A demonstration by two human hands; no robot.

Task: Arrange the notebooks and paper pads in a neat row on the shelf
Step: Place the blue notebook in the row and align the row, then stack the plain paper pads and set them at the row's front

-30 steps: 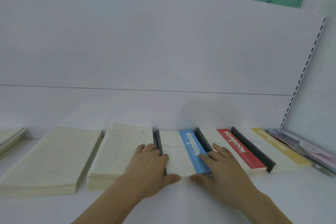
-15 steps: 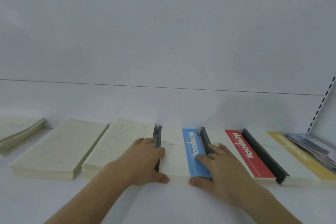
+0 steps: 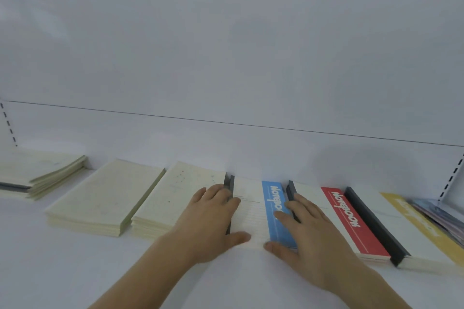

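A white notebook with a blue stripe point(image 3: 253, 211) lies flat on the white shelf point(image 3: 75, 271). My left hand point(image 3: 211, 218) rests flat on its black left spine, thumb against its near edge. My right hand point(image 3: 306, 231) lies flat over its right side, thumb at the near edge too. To the right sit a red-striped notebook point(image 3: 349, 223) and a yellow-striped notebook point(image 3: 414, 228). To the left lie two cream paper pads point(image 3: 160, 198) point(image 3: 105, 195) in the same row.
A loose stack of thin cream booklets point(image 3: 37, 173) sits at the far left. Colourful booklets point(image 3: 442, 218) are fanned at the far right by the slotted shelf upright point(image 3: 452, 178). The white back panel point(image 3: 226, 70) rises directly behind the row.
Both hands stay on the blue-striped notebook. The view has swung left, so more of the left booklets shows. The notebook sits tighter against the cream pad.
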